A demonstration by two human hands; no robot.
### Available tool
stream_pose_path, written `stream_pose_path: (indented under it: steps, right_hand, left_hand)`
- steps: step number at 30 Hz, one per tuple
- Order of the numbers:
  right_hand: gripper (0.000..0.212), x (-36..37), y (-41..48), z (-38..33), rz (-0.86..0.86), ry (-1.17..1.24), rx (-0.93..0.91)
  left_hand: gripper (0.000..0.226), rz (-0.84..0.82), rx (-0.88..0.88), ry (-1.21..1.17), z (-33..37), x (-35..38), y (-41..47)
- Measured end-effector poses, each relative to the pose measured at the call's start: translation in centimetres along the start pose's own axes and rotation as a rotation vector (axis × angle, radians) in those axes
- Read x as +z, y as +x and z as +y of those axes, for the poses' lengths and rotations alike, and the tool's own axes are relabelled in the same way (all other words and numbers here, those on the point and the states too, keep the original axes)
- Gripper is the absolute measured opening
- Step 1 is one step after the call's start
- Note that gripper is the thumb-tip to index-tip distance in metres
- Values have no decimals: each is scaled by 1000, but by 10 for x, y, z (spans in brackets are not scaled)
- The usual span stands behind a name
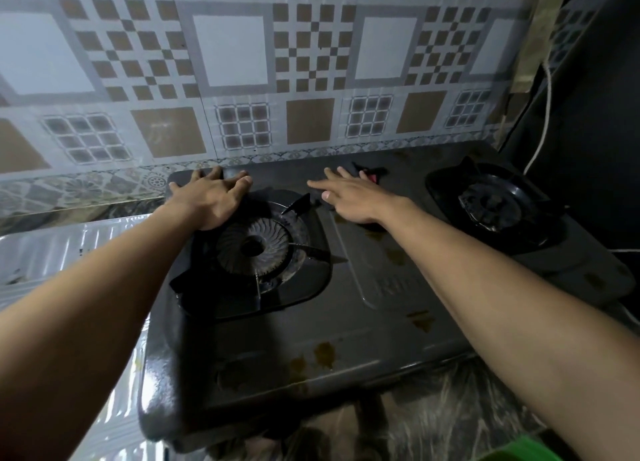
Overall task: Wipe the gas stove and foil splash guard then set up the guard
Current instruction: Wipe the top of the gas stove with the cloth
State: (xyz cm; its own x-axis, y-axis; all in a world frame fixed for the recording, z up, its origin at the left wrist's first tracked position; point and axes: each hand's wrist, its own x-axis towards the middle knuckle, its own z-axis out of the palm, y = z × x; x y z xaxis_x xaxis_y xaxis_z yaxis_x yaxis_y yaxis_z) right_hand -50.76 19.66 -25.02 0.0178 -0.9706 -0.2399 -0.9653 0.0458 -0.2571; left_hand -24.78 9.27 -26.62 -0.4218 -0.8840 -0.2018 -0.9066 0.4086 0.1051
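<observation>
A dark two-burner gas stove (346, 322) fills the middle of the view, with brown stains (323, 351) near its front. My left hand (207, 197) lies flat with fingers spread on the stove's back left corner, just behind the left burner (256, 246). At the back middle of the stove, my right hand (353, 197) presses a dark cloth (372, 171) with a small red patch onto the top. Most of the cloth is hidden under the hand. The foil splash guard (52, 249) lies flat to the left of the stove, partly under my left forearm.
A patterned tiled wall (242, 79) stands right behind the stove. The right burner (491, 204) sits near a dark surface with a white cable (547, 114) hanging down it. A green object (519, 450) shows at the bottom right on the marbled counter (450, 419).
</observation>
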Motion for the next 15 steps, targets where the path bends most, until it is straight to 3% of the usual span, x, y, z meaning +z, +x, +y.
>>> stream_pose_path:
  steps: [9,15]
  right_hand:
    - [45,24,-46,-3,42,44,-60]
    - [42,24,-56,1,147,85,34]
  left_hand:
    - [58,0,1,-15,1,-2,-3]
    - [58,8,-7,-4,3,-3,-4]
